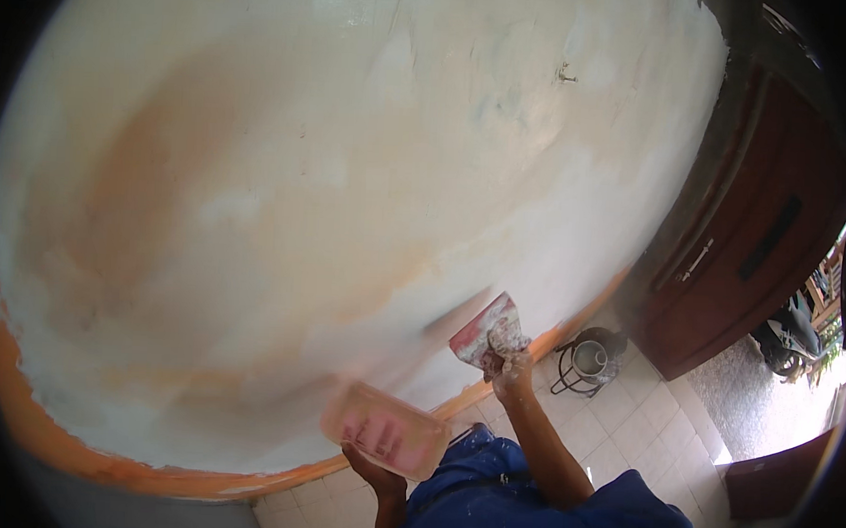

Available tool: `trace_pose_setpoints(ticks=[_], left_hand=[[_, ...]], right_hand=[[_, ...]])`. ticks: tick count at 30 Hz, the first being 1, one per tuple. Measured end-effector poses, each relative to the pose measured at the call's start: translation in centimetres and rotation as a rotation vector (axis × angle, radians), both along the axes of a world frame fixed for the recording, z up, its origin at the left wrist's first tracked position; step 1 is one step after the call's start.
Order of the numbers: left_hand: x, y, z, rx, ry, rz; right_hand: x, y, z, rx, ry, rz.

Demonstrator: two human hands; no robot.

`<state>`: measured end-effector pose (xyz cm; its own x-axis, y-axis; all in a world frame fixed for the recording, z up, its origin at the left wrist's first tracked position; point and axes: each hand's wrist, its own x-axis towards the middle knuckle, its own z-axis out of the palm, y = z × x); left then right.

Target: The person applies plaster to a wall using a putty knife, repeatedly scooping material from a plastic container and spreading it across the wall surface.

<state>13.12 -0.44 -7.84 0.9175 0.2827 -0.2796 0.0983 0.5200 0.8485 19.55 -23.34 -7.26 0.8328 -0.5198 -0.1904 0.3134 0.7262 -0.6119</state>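
Observation:
My left hand (373, 471) grips a translucent pinkish plastic tub (407, 424) from beneath and its near edge. Darker, finger-like shapes show through its base. To the right, my right hand (513, 370) is closed around a flat scraper (481, 334), reddish and smeared with white. Its wide edge points up and left toward the wall, and its handle is hidden in my fingers. White residue coats those fingers. The large wall (332, 194) in front has cream, white and orange-tan patches; whether the scraper touches it I cannot tell.
An orange band (149, 479) edges the wall's bottom. On the tiled floor (638, 415), right of my right hand, a pale bucket (589, 358) sits by a dark metal stand (569, 376). A brown door (746, 221) stands at right, with a motorcycle (790, 337) beyond. A small fixture (565, 75) juts from the wall.

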Motion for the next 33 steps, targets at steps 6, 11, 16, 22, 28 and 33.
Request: trace_pose_setpoints(ticks=[6,11,16,22,28,33], left_hand=[[-0.1,-0.5,-0.9,-0.064,0.011,-0.028],[0.3,-1.3,-0.5,-0.075,0.023,-0.034],[0.4,-2.5,1.7,-0.058,0.0,-0.048],[0.1,-1.5,0.6,0.005,0.028,-0.064],[-0.1,-1.1,0.2,0.042,0.058,-0.03],[0.0,-2.1,0.6,-0.026,0.029,-0.067]], right_hand=[[4.2,-4.8,13.5,-0.482,-0.502,-0.297],[5.8,-5.2,22.9,-0.439,-0.356,-0.221],[7.9,-7.5,14.9,-0.489,-0.358,-0.226],[2.2,-7.8,-0.6,0.096,-0.013,-0.129],[1.7,-5.3,13.8,-0.487,-0.222,-0.155],[7.2,-4.7,24.5,-0.715,-0.549,-0.35]])
